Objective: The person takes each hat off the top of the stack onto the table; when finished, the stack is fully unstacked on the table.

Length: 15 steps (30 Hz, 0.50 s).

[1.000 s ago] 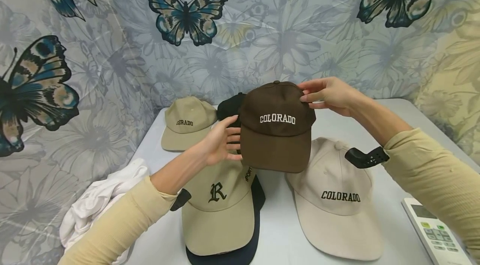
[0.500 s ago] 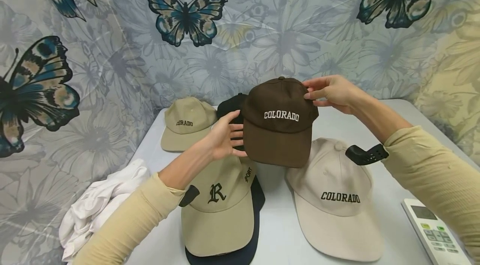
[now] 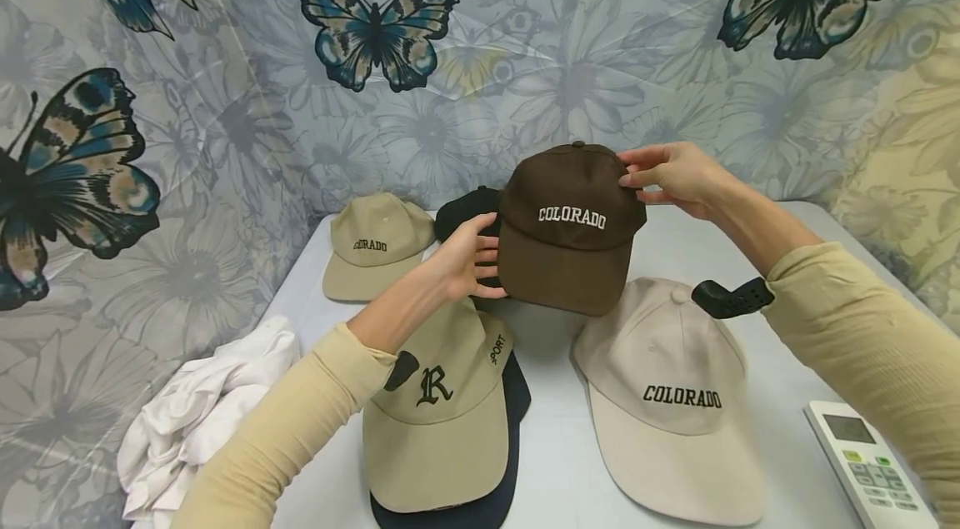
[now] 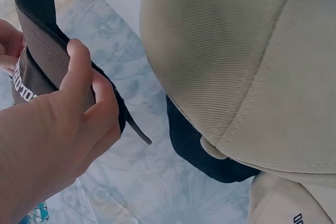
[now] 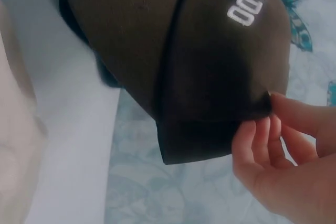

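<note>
A brown baseball cap (image 3: pixel 566 229) with white COLORADO lettering is held up above the far part of the table, its front towards me. My left hand (image 3: pixel 467 258) grips its left side; the fingertips pass out of sight behind the edge. In the left wrist view, the left hand (image 4: pixel 68 124) holds the cap near the brim. With thumb and fingers, my right hand (image 3: pixel 671 177) pinches the upper right of the crown, as the right wrist view also shows in the right hand (image 5: pixel 294 150). Below lies a cream COLORADO cap (image 3: pixel 667 404).
A khaki cap with an R (image 3: pixel 438 454) overlaps a navy cap (image 3: pixel 517 396). Behind them sit a beige cap (image 3: pixel 381 229) and a partly hidden black cap (image 3: pixel 461 208). White crumpled cloth (image 3: pixel 210 404) lies left on the white table (image 3: pixel 551 412), a remote control (image 3: pixel 862 462) right.
Both hands have moved the brown cap up and slightly to the right. The other caps have stayed in place.
</note>
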{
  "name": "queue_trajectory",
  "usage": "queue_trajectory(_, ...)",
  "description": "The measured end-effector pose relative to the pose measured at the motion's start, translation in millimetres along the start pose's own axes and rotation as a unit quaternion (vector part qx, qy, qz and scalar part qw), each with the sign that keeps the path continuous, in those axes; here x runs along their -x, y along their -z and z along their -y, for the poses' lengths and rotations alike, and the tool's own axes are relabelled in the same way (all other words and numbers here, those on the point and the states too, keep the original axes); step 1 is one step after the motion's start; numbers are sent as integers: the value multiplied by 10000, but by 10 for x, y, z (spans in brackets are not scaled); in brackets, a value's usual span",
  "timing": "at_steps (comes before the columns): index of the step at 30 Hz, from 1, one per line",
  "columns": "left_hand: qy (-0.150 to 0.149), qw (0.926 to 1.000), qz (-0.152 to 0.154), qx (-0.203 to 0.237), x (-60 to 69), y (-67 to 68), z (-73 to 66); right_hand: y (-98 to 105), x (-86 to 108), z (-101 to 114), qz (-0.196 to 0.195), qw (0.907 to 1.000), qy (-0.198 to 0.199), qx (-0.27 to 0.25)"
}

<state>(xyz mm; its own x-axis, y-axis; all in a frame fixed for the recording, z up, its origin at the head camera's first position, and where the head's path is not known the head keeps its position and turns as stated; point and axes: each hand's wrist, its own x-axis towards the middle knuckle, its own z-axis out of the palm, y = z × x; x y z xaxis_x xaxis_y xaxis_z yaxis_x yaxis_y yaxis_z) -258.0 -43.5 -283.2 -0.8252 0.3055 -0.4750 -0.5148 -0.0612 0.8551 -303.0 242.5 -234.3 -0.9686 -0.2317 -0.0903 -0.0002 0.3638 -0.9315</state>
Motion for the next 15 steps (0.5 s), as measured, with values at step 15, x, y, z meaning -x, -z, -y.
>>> queue_trajectory(15, 105, 9988, -467, -36, -348, -228, -190, 98, -188, 34, -594, 9979, -6, 241)
